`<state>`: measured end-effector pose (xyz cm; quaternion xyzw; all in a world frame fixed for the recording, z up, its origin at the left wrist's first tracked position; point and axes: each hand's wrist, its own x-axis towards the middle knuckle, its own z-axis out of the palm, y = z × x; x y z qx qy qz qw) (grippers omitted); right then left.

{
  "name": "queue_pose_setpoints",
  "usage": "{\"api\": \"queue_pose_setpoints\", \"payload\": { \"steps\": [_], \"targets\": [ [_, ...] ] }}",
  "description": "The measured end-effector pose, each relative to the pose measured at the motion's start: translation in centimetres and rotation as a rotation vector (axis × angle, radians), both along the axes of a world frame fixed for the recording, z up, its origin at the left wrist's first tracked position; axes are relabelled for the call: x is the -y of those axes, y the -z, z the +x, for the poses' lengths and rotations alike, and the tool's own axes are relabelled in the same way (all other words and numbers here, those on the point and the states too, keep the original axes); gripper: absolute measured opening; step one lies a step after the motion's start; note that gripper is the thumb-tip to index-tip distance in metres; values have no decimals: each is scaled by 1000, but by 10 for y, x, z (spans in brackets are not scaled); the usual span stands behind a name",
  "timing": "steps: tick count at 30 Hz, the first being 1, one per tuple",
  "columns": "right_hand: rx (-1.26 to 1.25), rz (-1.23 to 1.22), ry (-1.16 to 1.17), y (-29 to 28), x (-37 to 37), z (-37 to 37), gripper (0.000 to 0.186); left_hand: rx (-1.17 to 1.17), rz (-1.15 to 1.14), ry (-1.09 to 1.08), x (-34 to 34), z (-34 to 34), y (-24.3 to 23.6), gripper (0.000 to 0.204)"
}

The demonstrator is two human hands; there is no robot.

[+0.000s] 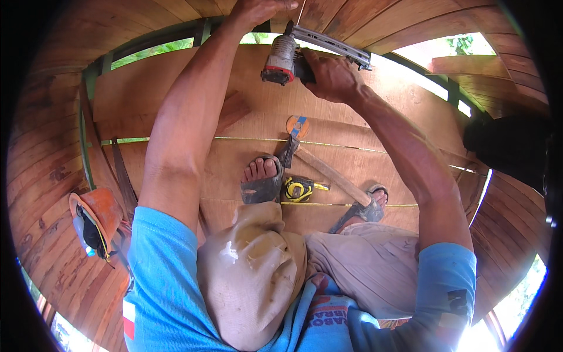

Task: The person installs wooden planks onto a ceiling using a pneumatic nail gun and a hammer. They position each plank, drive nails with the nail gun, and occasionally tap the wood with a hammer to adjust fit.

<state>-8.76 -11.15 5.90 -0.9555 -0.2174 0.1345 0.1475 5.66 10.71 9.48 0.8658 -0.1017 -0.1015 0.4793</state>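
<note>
My right hand (335, 76) is wrapped round the grip of a nail gun (282, 57), a grey tool with a red-trimmed end and a long metal magazine. It is raised close to the wooden planks at the top of the view. My left hand (262, 10) reaches up to the left of the nail gun, against or near the planks. Its fingers stretch to the right and appear to hold nothing; part of the hand is cut off by the upper edge. Both arms are extended upward.
Between my sandalled feet lie a yellow-and-black tape measure (298, 189) and a wooden-handled hammer or hatchet (331, 173). Beyond them is an orange disc (297, 126) with a blue strip. An orange hard hat (98, 216) is at left. Narrow gaps run between the floor boards (346, 155).
</note>
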Motion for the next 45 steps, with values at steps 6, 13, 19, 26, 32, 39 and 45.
{"api": "queue_pose_setpoints", "payload": {
  "steps": [6,13,19,26,32,39,45],
  "targets": [
    [23,6,-5,4,2,-1,75,47,-113,47,2,-7,-7,40],
    [38,14,-19,1,1,0,72,7,-81,50,0,-6,-6,41],
    [-14,7,-6,-10,0,-2,64,30,-126,69,-1,-5,-4,45],
    [11,9,-2,-9,-2,-2,61,40,27,-15,1,-6,-11,49],
    [-4,2,-13,-10,-1,0,58,18,-30,23,0,-7,-11,48],
    [-1,-28,-3,-12,-1,-1,59,54,-36,5,1,-8,-11,47],
    [4,-36,-16,-17,-1,-2,55,45,-46,20,-2,-2,-4,45]
  ]
}}
